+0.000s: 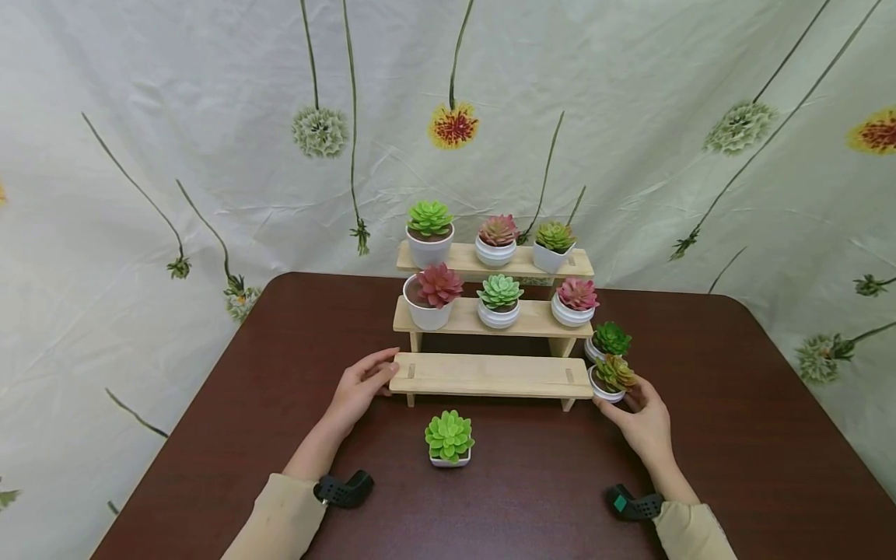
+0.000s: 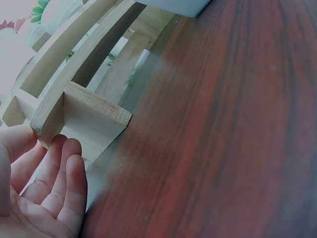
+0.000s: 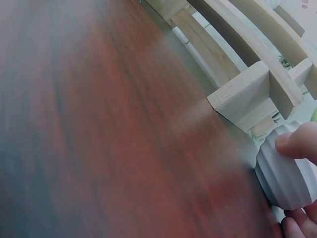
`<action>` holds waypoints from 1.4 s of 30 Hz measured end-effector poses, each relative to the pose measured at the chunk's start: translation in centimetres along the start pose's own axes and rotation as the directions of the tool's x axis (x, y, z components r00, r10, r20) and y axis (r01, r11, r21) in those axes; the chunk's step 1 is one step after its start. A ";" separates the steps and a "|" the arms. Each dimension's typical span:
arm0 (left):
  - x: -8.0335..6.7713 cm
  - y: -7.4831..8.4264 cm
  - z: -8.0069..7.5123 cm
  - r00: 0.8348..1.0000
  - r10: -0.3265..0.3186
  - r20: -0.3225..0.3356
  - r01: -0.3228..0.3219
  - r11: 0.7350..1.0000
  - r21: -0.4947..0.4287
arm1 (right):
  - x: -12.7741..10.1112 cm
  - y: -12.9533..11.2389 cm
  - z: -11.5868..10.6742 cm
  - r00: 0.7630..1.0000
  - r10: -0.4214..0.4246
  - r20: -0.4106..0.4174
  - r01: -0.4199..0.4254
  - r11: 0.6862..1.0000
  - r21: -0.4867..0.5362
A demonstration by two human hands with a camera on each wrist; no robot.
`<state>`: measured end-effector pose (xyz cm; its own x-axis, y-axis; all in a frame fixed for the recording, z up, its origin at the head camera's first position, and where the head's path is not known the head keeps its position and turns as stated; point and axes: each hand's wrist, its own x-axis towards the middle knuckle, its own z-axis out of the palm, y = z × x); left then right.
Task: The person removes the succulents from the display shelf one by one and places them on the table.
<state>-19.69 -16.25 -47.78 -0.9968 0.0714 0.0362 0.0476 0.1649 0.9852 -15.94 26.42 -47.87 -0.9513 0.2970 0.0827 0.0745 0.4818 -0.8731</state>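
My left hand (image 1: 357, 393) is at the left end of the three-tier wooden shelf (image 1: 490, 375), thumb at the lowest board's edge and fingers curled beneath it in the left wrist view. At the opposite end, my right hand (image 1: 645, 420) grips the white ribbed pot (image 3: 282, 173) of a yellow-green, red-tinged succulent (image 1: 613, 373), thumb in front and fingers on the far side. A darker green succulent (image 1: 611, 339) in a white pot stands right behind it. In front of the shelf, a bright green succulent (image 1: 449, 435) sits in a small white pot on the table.
The top board (image 1: 462, 257) bears three potted succulents, one pink (image 1: 498, 231) between two green. On the middle board (image 1: 465, 319) stand a dark red (image 1: 439, 285), a pale green (image 1: 500, 292) and a pink one (image 1: 577, 294). A flower-printed cloth (image 1: 231, 155) hangs behind the brown table (image 1: 280, 342).
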 end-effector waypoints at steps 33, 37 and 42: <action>-0.1 0.1 -0.1 1.000 -0.020 -0.006 0.020 1.000 0.005 | 3.4 -1.6 0.1 0.962 -0.228 -0.147 0.224 0.974 -0.041; -0.1 0.2 -0.1 1.000 -0.024 -0.006 0.024 1.000 0.004 | 2.2 -6.1 0.0 0.973 -0.202 -0.109 0.206 0.978 0.023; -0.1 0.3 0.0 1.000 -0.015 -0.003 0.015 1.000 0.001 | 2.3 -8.8 0.1 0.978 -0.194 -0.080 0.200 0.978 0.065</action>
<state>-19.59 -16.18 -47.52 -0.9976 0.0656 0.0215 0.0322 0.1674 0.9854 -18.84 22.79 -40.03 -0.9206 0.2626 0.2891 -0.1368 0.4764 -0.8685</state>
